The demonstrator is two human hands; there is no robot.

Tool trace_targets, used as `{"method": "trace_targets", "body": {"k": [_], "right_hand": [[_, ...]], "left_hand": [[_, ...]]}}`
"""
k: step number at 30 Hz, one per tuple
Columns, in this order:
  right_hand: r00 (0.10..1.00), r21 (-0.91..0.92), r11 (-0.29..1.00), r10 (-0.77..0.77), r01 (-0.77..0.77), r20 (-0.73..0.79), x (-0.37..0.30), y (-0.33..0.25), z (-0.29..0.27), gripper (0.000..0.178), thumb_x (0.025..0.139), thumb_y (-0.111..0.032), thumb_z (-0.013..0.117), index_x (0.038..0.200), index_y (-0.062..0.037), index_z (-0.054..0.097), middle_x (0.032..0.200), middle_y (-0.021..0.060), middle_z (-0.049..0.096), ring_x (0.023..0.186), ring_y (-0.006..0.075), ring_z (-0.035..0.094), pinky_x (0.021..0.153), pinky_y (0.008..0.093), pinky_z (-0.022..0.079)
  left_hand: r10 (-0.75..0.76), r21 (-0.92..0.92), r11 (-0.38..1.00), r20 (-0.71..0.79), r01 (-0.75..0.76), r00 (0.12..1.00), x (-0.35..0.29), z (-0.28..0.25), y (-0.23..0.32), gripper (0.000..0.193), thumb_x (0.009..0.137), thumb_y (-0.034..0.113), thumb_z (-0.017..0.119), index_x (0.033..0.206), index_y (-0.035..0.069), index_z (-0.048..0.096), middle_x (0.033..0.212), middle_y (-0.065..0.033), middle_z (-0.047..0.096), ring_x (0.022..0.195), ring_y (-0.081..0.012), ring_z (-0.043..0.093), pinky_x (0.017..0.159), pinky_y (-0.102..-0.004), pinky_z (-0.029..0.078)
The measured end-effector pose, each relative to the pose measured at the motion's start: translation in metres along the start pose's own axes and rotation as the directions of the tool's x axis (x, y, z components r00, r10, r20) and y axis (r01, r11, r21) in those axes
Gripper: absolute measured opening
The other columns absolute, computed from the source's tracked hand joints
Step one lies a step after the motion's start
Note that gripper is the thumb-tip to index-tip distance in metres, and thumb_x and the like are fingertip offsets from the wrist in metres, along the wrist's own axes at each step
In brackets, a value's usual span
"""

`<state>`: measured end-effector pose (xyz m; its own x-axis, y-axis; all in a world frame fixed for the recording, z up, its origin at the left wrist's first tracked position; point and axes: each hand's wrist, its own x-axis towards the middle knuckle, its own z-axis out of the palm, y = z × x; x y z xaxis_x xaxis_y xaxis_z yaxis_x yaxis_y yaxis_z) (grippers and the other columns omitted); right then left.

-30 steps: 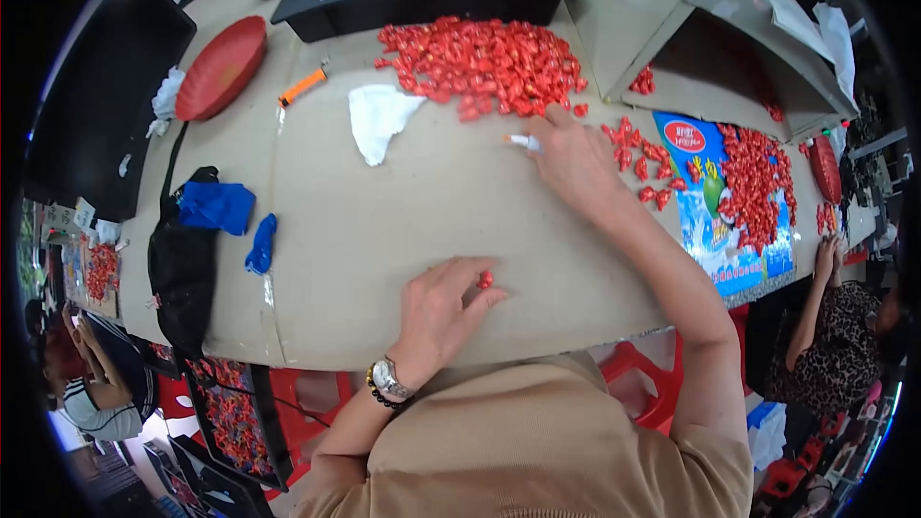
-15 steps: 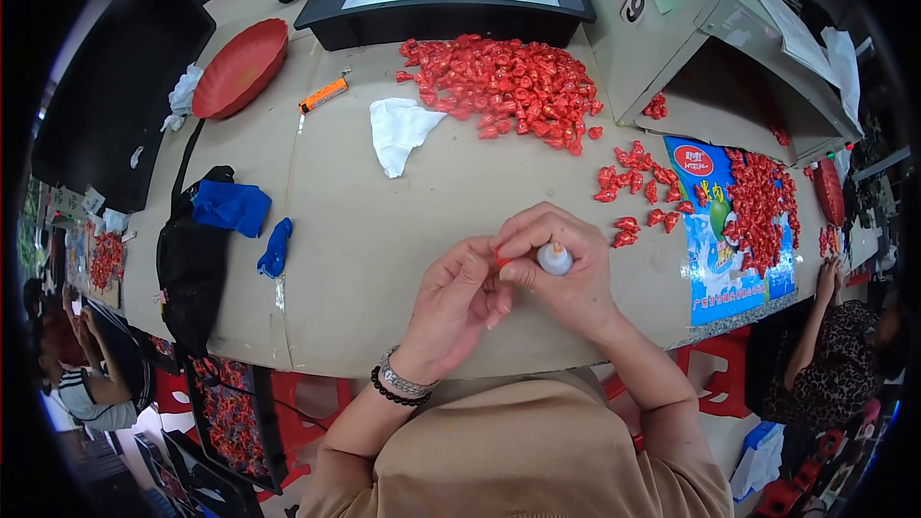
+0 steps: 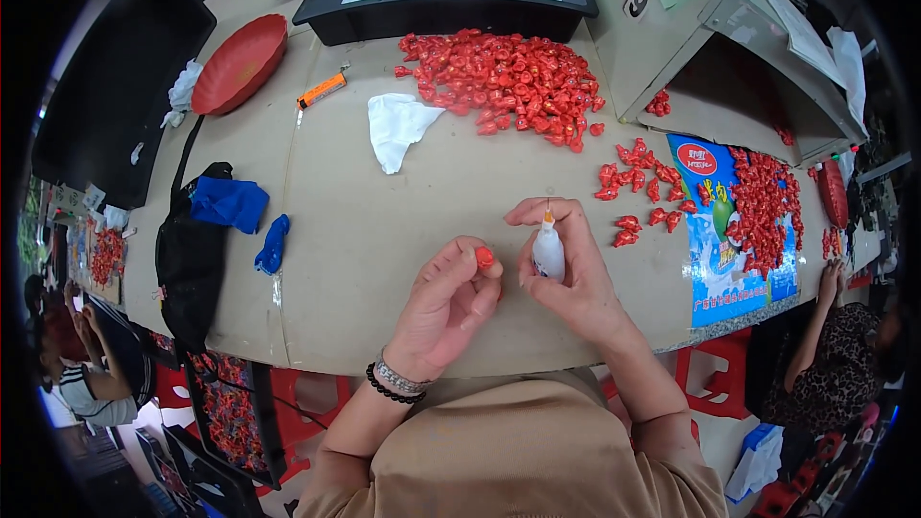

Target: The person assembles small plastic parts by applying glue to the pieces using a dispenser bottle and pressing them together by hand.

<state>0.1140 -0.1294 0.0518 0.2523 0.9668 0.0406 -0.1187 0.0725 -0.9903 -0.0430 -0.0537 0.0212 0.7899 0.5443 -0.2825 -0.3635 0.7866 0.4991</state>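
Observation:
Between the thumb and fingers of my left hand (image 3: pixel 443 302) is a small red plastic piece (image 3: pixel 484 257), its exact kind too small to make out. My right hand (image 3: pixel 580 288) grips a white glue bottle (image 3: pixel 548 251) with a thin tip pointing up and away from me. The two hands are apart above the near part of the table. Beyond them lies a big heap of small red plastic parts (image 3: pixel 523 82). Several loose red parts (image 3: pixel 641 173) are scattered to the right of it.
A blue printed sheet (image 3: pixel 705 259) with more red parts lies at the right, beside a grey box (image 3: pixel 662 48). At the back stands a black tray (image 3: pixel 432 29). On the left are a red bowl (image 3: pixel 240 67), an orange lighter-like item (image 3: pixel 322 91), blue cloth (image 3: pixel 230 204) and a black bag (image 3: pixel 192 269).
My hands have drawn apart. The glue bottle has swung from pointing upward to lying visible along its side in my right hand, and the red piece now shows clearly in my left.

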Motion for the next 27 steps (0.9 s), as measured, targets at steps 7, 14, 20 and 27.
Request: {"method": "trace_targets", "body": {"k": [7,14,20,27], "right_hand": [[0.984,-0.457,0.877,-0.177,0.151,-0.015,-0.012,0.004,-0.013,0.037,0.082,0.009,0.052,0.117,-0.0018,0.048,0.121,0.0110,0.042,0.091,0.0159,0.057,0.077,0.0261,0.047],[0.846,-0.471,0.850,-0.419,0.237,-0.330,-0.024,0.010,-0.007,0.040,0.067,0.005,0.076,0.104,0.0023,0.060,0.096,0.0130,0.064,0.086,0.0254,0.063,0.075,0.0292,0.051],[0.800,-0.672,0.620,-0.596,0.405,-0.067,-0.023,0.011,-0.006,0.030,0.066,0.008,0.074,0.092,0.0037,0.061,0.093,0.0183,0.067,0.084,0.0265,0.066,0.070,0.0312,0.053],[0.789,-0.732,0.536,-0.614,0.420,0.003,-0.026,0.011,-0.008,0.028,0.067,0.008,0.073,0.092,0.0031,0.062,0.095,0.0199,0.067,0.085,0.0267,0.066,0.069,0.0306,0.053]], "left_hand": [[0.012,-0.218,0.976,0.101,0.010,0.995,0.001,-0.013,0.001,0.014,0.096,0.021,0.051,0.098,0.007,0.053,0.094,-0.0063,0.060,0.060,-0.0102,0.046,0.042,-0.0190,0.034],[0.025,-0.242,0.970,0.094,-0.001,0.995,0.004,-0.012,0.001,0.019,0.097,0.026,0.052,0.103,0.009,0.055,0.093,-0.0029,0.059,0.062,-0.0090,0.045,0.044,-0.0184,0.033],[0.098,-0.271,0.960,0.102,-0.067,0.990,0.005,-0.017,-0.007,0.016,0.097,0.019,0.051,0.109,0.009,0.054,0.095,-0.0053,0.060,0.061,-0.0078,0.043,0.041,-0.0174,0.033],[0.172,-0.061,0.983,-0.006,-0.172,0.985,0.000,-0.008,-0.008,0.016,0.096,0.016,0.053,0.110,0.008,0.054,0.088,-0.0025,0.056,0.059,-0.0071,0.043,0.041,-0.0174,0.032]]}}
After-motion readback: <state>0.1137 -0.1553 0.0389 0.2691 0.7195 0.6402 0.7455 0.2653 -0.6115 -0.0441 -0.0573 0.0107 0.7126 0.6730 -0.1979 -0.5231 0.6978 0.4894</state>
